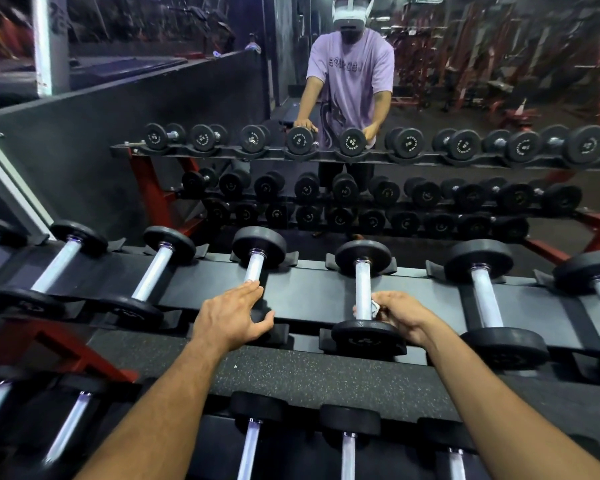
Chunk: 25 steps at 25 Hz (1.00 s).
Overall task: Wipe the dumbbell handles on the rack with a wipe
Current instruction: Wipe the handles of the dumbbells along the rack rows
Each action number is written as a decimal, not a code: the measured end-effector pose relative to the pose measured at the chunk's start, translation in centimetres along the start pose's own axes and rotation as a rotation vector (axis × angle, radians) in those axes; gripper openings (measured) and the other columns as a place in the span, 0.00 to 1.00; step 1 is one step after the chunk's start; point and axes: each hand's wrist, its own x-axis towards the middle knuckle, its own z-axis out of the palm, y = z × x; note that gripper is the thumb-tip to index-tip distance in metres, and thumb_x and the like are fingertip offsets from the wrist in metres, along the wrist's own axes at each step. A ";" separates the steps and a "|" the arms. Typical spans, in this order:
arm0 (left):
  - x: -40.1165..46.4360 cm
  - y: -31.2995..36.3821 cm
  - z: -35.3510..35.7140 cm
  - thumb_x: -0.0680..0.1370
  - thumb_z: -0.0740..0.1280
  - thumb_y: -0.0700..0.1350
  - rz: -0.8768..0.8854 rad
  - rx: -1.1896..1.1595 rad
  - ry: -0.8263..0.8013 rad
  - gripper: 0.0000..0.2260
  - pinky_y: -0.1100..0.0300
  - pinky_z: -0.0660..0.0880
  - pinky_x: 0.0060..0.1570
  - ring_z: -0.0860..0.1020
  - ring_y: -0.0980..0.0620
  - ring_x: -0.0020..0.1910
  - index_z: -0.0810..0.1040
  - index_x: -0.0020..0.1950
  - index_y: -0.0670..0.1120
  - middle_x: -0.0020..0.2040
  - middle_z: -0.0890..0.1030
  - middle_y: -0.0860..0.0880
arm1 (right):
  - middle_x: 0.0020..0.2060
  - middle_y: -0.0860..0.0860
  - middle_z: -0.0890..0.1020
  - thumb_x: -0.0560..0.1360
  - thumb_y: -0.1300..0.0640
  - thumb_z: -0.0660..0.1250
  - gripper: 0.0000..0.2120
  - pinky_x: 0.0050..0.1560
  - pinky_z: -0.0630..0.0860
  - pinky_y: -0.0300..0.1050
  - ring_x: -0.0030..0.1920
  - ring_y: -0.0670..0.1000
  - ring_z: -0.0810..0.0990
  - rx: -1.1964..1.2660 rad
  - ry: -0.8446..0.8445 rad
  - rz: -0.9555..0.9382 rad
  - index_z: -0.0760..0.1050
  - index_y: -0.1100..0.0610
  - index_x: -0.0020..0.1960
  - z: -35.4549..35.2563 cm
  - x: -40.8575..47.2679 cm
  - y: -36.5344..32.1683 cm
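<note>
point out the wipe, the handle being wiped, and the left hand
wipe (376, 305), head view: white bit showing at the right hand's fingertips.
dumbbell handle (362, 289), head view: mid-shaft, above the grip.
left hand (234, 315), head view: back of the hand, over the neighbouring dumbbell.

A person stands at a dumbbell rack (312, 292), facing a mirror (430, 98) that reflects them and the rack's rows of black dumbbells. The right hand (397, 315) holds a white wipe (376, 305) against the lower end of a silver handle (363, 292), thumb on one side, fingers on the other. The left hand (231, 315) lies flat with spread fingers over the near end of the neighbouring dumbbell (257, 258) to its left. More dumbbells sit on a lower shelf (326, 372) near the forearms.
</note>
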 end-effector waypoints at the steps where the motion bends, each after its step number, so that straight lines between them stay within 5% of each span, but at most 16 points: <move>1: 0.0 0.1 0.0 0.77 0.58 0.68 0.004 0.005 0.005 0.28 0.59 0.75 0.61 0.65 0.64 0.74 0.70 0.75 0.59 0.76 0.65 0.64 | 0.48 0.66 0.82 0.81 0.63 0.57 0.11 0.47 0.82 0.50 0.45 0.58 0.83 0.071 0.016 -0.008 0.77 0.67 0.54 0.5 0.6 -0.6; 8: -0.3 0.2 -0.2 0.76 0.58 0.68 -0.012 -0.006 0.018 0.28 0.57 0.77 0.60 0.68 0.62 0.72 0.72 0.73 0.58 0.75 0.68 0.63 | 0.43 0.63 0.81 0.79 0.68 0.50 0.16 0.33 0.81 0.47 0.38 0.56 0.81 0.370 0.126 -0.011 0.70 0.74 0.61 2.7 2.8 -2.7; 14: -0.4 0.7 -0.4 0.77 0.60 0.66 0.002 -0.009 -0.009 0.25 0.55 0.77 0.60 0.70 0.60 0.72 0.75 0.70 0.56 0.75 0.69 0.62 | 0.46 0.62 0.82 0.74 0.62 0.60 0.14 0.45 0.80 0.48 0.42 0.56 0.82 -0.118 0.010 0.158 0.79 0.67 0.54 0.4 -0.1 -0.5; 18: -0.6 0.4 -0.9 0.77 0.60 0.66 -0.014 -0.028 -0.044 0.24 0.55 0.77 0.55 0.74 0.57 0.67 0.75 0.68 0.56 0.73 0.71 0.61 | 0.34 0.55 0.73 0.71 0.64 0.59 0.07 0.37 0.65 0.46 0.35 0.53 0.69 -0.496 0.073 -0.054 0.73 0.57 0.38 0.9 -2.6 0.0; 22: -0.8 0.2 -0.9 0.76 0.59 0.67 0.004 -0.036 -0.080 0.21 0.54 0.77 0.47 0.79 0.53 0.58 0.75 0.61 0.55 0.63 0.76 0.59 | 0.42 0.48 0.82 0.77 0.63 0.59 0.13 0.45 0.73 0.42 0.43 0.48 0.78 -0.727 0.363 -0.327 0.81 0.55 0.49 1.7 -6.0 0.0; 25: -0.6 -0.2 -0.2 0.74 0.56 0.67 0.052 -0.061 -0.048 0.20 0.54 0.76 0.42 0.79 0.52 0.53 0.75 0.53 0.55 0.56 0.76 0.58 | 0.44 0.53 0.84 0.79 0.63 0.59 0.12 0.47 0.80 0.46 0.44 0.53 0.83 -0.552 0.505 -0.456 0.81 0.52 0.50 2.2 -11.1 0.4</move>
